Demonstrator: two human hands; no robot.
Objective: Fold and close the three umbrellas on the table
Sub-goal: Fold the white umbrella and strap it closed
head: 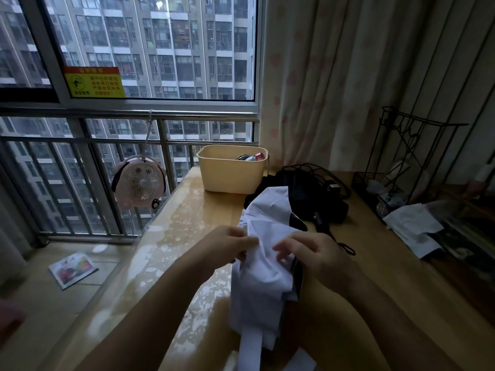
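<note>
Left hand (227, 246) and right hand (312, 254) both pinch white umbrella (263, 279) cloth between them, above near surface (187, 218).

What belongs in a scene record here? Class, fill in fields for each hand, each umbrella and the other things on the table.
pale umbrella: crumpled, not yet wrapped
left hand: pinches its canopy
right hand: fingers curled on its canopy
dark umbrella: lies behind on the table, no hand on it
third umbrella: perhaps the pale bundle at right; unclear
also on table: cream bin, wire rack
</note>
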